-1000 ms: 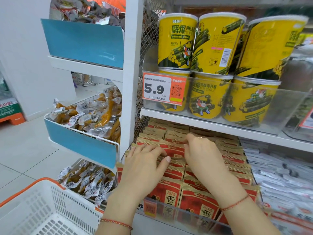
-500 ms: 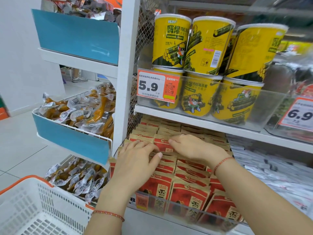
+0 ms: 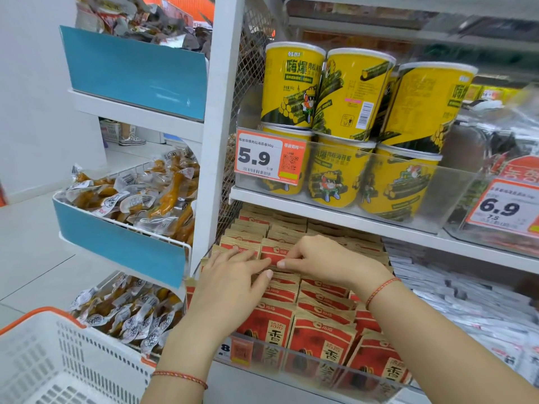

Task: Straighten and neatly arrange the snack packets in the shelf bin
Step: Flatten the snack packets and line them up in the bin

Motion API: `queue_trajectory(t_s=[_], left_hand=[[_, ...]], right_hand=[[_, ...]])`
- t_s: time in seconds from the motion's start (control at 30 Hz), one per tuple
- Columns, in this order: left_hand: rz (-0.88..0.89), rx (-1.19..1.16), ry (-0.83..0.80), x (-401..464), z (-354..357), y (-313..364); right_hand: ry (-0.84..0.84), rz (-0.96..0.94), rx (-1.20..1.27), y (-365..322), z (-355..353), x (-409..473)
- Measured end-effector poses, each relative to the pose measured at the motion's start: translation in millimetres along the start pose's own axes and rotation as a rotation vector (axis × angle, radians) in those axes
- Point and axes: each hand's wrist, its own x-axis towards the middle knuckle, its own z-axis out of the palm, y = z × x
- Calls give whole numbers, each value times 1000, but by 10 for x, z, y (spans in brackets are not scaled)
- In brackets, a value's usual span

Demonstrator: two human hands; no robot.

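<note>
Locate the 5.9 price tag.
In the head view, the 5.9 price tag hangs upper centre on the clear bin of yellow tubs, above the red snack packets.

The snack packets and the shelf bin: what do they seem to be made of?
Snack packets: probably kraft-look paper or film, matte; brown ribbed edges, red printed faces. Shelf bin: likely clear hard plastic, glossy; the packets show through its front wall.

Both hands (image 3: 233, 282) on packets (image 3: 271, 252) (red)

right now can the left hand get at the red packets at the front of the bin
Probably yes: the left hand rests flat on the rows just behind the front red packets, whose tops stand uncovered above the clear bin wall.
</note>
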Motion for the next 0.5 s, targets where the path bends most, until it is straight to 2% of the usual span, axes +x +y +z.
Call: queue_trajectory(t_s=[0.1, 0.27, 0.5], left_hand=[[3, -35, 17, 2, -10, -9], [10, -79, 32, 0, -21, -11], [-33, -114, 31, 6, -28, -9]], right_hand=[[-32, 1, -49, -6, 16, -16], [65, 24, -67, 19, 24, -10], [404, 35, -153, -77, 64, -137]])
